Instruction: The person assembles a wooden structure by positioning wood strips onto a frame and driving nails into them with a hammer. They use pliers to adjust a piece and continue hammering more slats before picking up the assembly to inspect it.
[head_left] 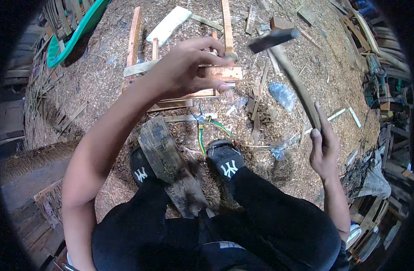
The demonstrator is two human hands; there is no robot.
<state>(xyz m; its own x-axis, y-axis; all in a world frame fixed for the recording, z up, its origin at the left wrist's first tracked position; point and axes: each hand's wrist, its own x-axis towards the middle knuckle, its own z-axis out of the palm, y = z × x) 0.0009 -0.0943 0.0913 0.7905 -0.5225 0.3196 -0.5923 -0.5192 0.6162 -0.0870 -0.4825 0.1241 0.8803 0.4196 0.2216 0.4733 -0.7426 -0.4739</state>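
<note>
A hammer point(293, 76) with a long wooden handle is raised in my right hand point(325, 151), which is closed around the lower handle. Its dark metal head point(272, 40) hangs over the right side of the work, slightly blurred. My left hand point(189, 63) reaches across a wooden frame point(222, 73) of light slats on the ground. Its thumb and curled fingers lie on either side of the frame's right end, gripping it. Pliers point(201, 119) with green-and-yellow handles rest on the ground between the frame and my shoes.
A dark weathered plank point(164, 153) lies between my feet. Wood chips cover the ground, with a clear plastic bag point(283, 95) on the right and a white board point(168, 25) behind the frame. A green plastic edge point(76, 38) stands at upper left; scrap wood is piled around.
</note>
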